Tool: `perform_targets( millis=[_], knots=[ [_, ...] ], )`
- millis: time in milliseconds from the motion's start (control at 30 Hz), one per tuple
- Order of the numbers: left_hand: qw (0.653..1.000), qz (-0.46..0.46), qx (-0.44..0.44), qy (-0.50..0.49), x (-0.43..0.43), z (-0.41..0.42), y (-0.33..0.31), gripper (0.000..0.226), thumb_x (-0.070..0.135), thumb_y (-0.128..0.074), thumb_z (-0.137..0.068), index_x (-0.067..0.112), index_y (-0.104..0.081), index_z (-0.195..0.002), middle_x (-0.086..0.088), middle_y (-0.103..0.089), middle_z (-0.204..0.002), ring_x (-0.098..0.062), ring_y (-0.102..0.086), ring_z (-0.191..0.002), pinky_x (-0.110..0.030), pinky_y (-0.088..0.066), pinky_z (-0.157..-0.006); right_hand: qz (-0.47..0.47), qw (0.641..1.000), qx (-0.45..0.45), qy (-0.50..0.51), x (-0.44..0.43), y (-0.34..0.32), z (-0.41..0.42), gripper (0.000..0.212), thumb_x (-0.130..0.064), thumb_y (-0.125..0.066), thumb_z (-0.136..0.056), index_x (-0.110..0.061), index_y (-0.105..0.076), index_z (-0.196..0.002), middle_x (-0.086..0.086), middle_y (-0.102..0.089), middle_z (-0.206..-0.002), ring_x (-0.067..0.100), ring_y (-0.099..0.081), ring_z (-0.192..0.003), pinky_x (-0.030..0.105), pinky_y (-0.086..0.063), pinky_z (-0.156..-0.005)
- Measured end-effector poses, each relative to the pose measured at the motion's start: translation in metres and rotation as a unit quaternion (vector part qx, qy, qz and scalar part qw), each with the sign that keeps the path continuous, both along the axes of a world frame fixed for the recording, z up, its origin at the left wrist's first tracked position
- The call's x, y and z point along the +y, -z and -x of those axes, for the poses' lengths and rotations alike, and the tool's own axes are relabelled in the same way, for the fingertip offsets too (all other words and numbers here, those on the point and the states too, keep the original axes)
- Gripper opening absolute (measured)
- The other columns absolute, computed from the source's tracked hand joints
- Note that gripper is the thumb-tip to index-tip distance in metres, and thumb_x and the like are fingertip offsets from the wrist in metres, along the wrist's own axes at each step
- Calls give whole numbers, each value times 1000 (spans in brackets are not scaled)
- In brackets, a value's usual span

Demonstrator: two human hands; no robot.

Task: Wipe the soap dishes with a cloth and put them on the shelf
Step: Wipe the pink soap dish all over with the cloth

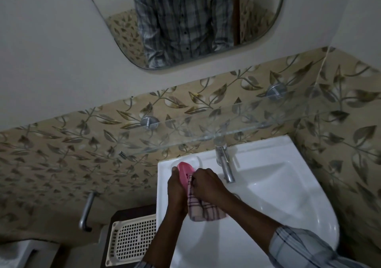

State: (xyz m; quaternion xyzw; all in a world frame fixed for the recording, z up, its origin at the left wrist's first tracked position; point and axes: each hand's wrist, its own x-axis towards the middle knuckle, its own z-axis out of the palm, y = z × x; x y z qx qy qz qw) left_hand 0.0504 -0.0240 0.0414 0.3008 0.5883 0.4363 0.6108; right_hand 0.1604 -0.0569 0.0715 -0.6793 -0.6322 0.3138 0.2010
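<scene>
A pink soap dish is held over the left rear corner of the white sink. My left hand grips it from the left side, thumb at its upper edge. My right hand presses a pink-and-white checked cloth against the dish's right part; the cloth hangs down below both hands. A glass shelf on two metal brackets runs along the tiled wall just above the sink, with nothing on it.
A chrome tap stands right of my hands. A white perforated basket sits on a dark stand left of the sink. A metal handle juts from the wall. A mirror hangs above.
</scene>
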Motion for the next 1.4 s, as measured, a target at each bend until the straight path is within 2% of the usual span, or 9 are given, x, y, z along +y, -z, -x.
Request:
perform_targets(
  millis=[100,233,467,600,733,867,1033,1267,1400],
  knots=[
    [997,-33,66,-9,10,-2,-7,39,39,-43,-105,14,-71,-93,-3,-69,-76,-2,-66,-56,-13,-49,-49,20,999,38,2,-6,-1,-2,17,-13,-53,-86,0,-62,-81,20,-67,-92,34,-64,-90,33,-45,-69],
    [995,-90,-43,-16,2,-5,1,37,31,-42,-107,18,-59,-137,-2,-65,-112,-12,-67,-90,-20,-56,-66,-20,996,87,18,-10,-9,1,19,-15,-57,-88,-7,-72,-80,16,-72,-91,31,-68,-89,28,-44,-66],
    [981,99,-166,11,24,14,-8,60,53,-42,-100,-3,-58,-116,-25,-63,-99,-38,-60,-91,-51,-48,-90,-82,981,108,-137,-23,8,-30,30,-5,-56,-94,-16,-71,-117,8,-65,-122,22,-59,-112,28,-44,-97],
    [971,106,-196,83,27,21,-16,64,53,-43,-99,2,-52,-137,-24,-72,-101,-38,-65,-94,-50,-54,-84,-92,986,132,31,-18,8,-36,13,-31,-62,-91,-34,-70,-80,3,-66,-86,23,-63,-81,41,-47,-77],
    [932,92,-312,159,26,32,-22,103,51,-93,-54,-5,-57,-133,-32,-66,-120,-42,-71,-101,-53,-59,-84,-124,932,269,207,-11,10,-40,27,-8,-61,-92,-19,-73,-113,-4,-74,-106,12,-67,-96,28,-53,-86],
    [933,44,-298,198,20,42,-10,106,36,-94,-61,-8,-44,-143,-32,-57,-136,-42,-64,-116,-52,-56,-93,-41,880,426,207,-19,21,-60,23,-7,-55,-93,-15,-75,-101,10,-77,-94,23,-73,-81,30,-58,-70],
    [910,81,-344,216,16,40,-9,99,52,-91,-60,1,-57,-138,-30,-53,-142,-39,-67,-111,-51,-58,-90,-136,909,375,123,-18,17,-67,33,-44,-76,-79,-26,-74,-106,4,-77,-99,21,-73,-89,30,-58,-72],
    [928,99,-304,193,19,36,-9,83,73,-49,-81,7,-68,-128,-26,-66,-127,-40,-68,-109,-53,-54,-94,-238,957,163,28,-8,-9,-61,30,-27,-74,-85,-35,-70,-114,-21,-66,-104,-6,-62,-95,13,-46,-83],
    [950,96,-222,199,21,14,-10,79,64,-40,-89,9,-52,-144,-23,-61,-131,-37,-63,-112,-50,-52,-98,-225,972,56,-30,-7,-15,-23,19,-39,-56,-93,-35,-67,-109,-5,-67,-114,16,-65,-100,29,-51,-90]
  ],
)
